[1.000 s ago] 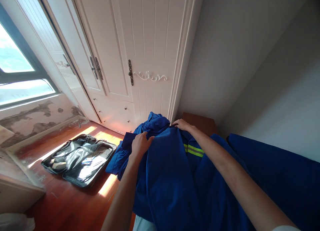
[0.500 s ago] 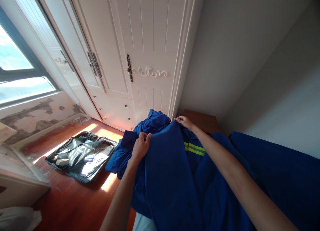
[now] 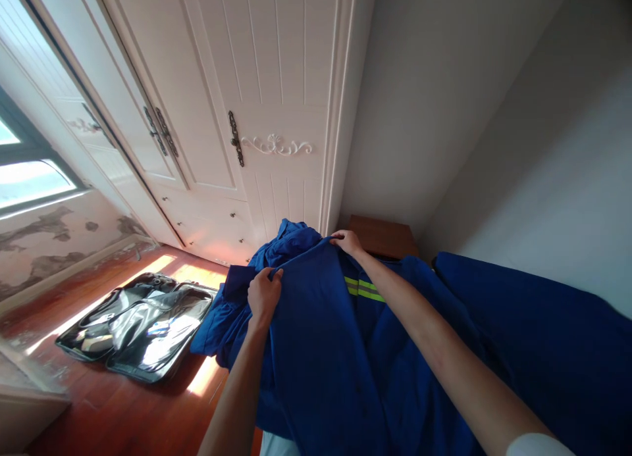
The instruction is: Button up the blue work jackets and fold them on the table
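A long panel of dark blue cloth (image 3: 320, 337) stretches from my two hands down toward the bottom of the view. My left hand (image 3: 265, 293) pinches its upper left corner. At the upper right corner, my right hand (image 3: 348, 242) grips the edge between thumb and fingers. More blue cloth (image 3: 291, 242) lies bunched behind and left of the panel. Under my right forearm, a yellow-green and grey striped band (image 3: 364, 289) crosses a blue garment. Another dark blue piece (image 3: 533, 311) spreads at the far right.
An open suitcase (image 3: 143, 324) with items inside lies on the red-brown wooden floor (image 3: 113, 413) at left. A white wardrobe (image 3: 276, 61) stands ahead. Beside it is a brown wooden piece (image 3: 380, 235) against the grey wall (image 3: 444, 81). A window (image 3: 34, 179) is at far left.
The view has turned slightly right, so the wardrobe and suitcase sit further left. Both hands still hold the panel's top edge. A white sleeve edge now shows on my right arm.
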The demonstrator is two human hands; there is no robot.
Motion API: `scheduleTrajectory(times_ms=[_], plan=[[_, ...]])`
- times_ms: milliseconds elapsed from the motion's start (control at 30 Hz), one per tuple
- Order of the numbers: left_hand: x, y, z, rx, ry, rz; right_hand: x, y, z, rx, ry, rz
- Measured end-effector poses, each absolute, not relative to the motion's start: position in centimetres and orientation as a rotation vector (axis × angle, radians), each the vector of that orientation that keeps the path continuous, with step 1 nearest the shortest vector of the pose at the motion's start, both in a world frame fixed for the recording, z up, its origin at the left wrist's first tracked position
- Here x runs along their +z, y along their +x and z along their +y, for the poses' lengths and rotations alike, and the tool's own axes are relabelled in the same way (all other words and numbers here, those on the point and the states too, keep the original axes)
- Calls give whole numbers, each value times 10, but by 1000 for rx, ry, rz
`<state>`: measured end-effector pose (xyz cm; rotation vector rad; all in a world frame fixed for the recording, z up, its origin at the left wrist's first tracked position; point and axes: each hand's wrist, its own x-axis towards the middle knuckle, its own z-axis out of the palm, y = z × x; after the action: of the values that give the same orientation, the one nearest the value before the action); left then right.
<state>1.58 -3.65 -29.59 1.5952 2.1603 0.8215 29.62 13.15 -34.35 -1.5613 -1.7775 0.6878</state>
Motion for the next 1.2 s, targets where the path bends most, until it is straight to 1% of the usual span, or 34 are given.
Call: scheduleTrajectory(times_ms=[133,233,300,367,467,533,667,800,867,1000,1100,1200], plan=[[-287,21,-39,726,1749,2203,-332,319,122,676,-1682,-1842],[-268,41,-35,873,1993,2152,-316,371,105,623,-1855,-1843],[-254,67,-27,1012,2136,1940,-305,417,86,549,-1987,-1790],[-244,106,-11,1064,2214,1604,-299,460,61,483,-2107,-1709],[-242,179,20,944,2251,1219,-302,504,22,469,-2229,-1603],[-250,228,41,817,2252,1121,-310,514,1,481,-2251,-1558],[-278,298,76,630,2244,1014,-321,512,-24,456,-2120,-1553],[-296,331,102,543,2191,917,-313,517,-40,504,-1878,-1619],[-298,341,111,524,2167,838,-308,525,-50,587,-1729,-1558],[-295,354,124,421,2119,687,-309,538,-67,836,-1437,-1267],[-292,355,130,231,2091,570,-314,540,-74,930,-1380,-1129],[-289,352,135,43,2075,427,-314,538,-73,923,-1399,-1088]])
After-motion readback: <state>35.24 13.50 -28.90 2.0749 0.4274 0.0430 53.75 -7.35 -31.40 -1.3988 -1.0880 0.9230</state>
